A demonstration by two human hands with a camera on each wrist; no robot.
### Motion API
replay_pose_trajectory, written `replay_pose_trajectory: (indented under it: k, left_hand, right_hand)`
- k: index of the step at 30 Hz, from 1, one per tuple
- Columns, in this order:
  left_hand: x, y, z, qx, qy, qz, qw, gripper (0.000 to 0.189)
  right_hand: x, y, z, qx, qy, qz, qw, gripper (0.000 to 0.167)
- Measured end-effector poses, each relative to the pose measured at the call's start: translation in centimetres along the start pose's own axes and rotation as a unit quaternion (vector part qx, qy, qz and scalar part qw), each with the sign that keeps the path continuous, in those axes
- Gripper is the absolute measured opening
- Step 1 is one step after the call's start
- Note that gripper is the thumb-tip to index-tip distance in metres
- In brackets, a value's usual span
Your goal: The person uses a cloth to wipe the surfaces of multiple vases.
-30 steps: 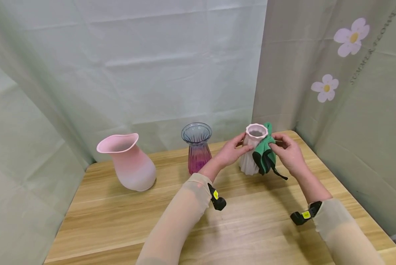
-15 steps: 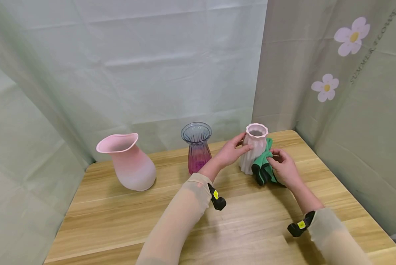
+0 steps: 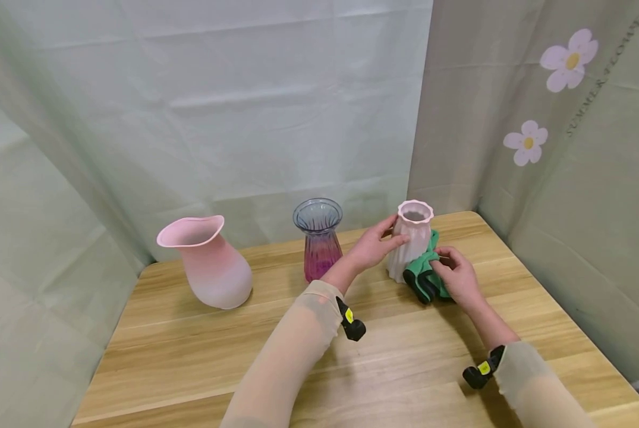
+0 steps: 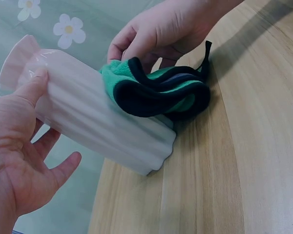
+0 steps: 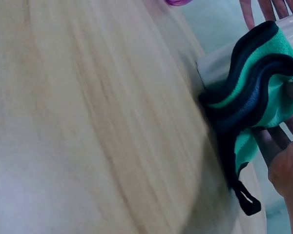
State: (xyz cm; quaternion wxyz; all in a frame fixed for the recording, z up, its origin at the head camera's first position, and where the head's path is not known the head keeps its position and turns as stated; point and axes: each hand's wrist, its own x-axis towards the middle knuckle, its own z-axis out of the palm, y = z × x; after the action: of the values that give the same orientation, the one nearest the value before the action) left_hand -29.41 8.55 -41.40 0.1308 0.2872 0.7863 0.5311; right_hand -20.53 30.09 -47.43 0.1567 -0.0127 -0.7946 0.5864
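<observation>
A pale pink fluted vase (image 3: 405,249) with a scalloped rim stands upright at the table's back right. My left hand (image 3: 374,245) holds it near the neck, the thumb (image 4: 35,87) across its near side and the other fingers behind. Against the vase's lower right side, my right hand (image 3: 458,274) pinches a bunched green cloth (image 3: 424,266) with black edging. In the left wrist view the cloth (image 4: 156,90) lies folded over the flutes. A black hanging loop (image 5: 246,199) dangles from the cloth in the right wrist view.
A blue-to-magenta glass vase (image 3: 320,246) stands left of the left hand, close to the forearm. Farther left is a larger pink-and-white vase (image 3: 214,267) with a wavy mouth. Fabric curtains (image 3: 276,119) hang right behind the wooden table (image 3: 191,362).
My right hand has slid the green cloth down the vase's right side, from near the rim to low on the body. The left hand has stayed on the vase.
</observation>
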Motion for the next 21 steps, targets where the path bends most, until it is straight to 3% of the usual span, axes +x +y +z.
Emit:
replay_pose_trajectory:
  k: [5,12,21]
  left_hand:
    - [0.0,-0.1,0.1,-0.005,0.002,0.006,1.0,0.074]
    - [0.0,0.0,0.1,-0.003,0.0,0.015,0.9999,0.073]
    - [-0.1,0.1,0.1,0.001,0.0,0.007,1.0,0.072]
  right_hand:
    - [0.9,0.7,-0.5,-0.011,0.008,0.003,0.9999,0.031]
    - [2.2,-2.2,-1.5,0.031,0.007,-0.022,0.9993,0.025]
    - [3.4,-5.1,-1.9,0.008,0.01,-0.044,0.9989,0.029]
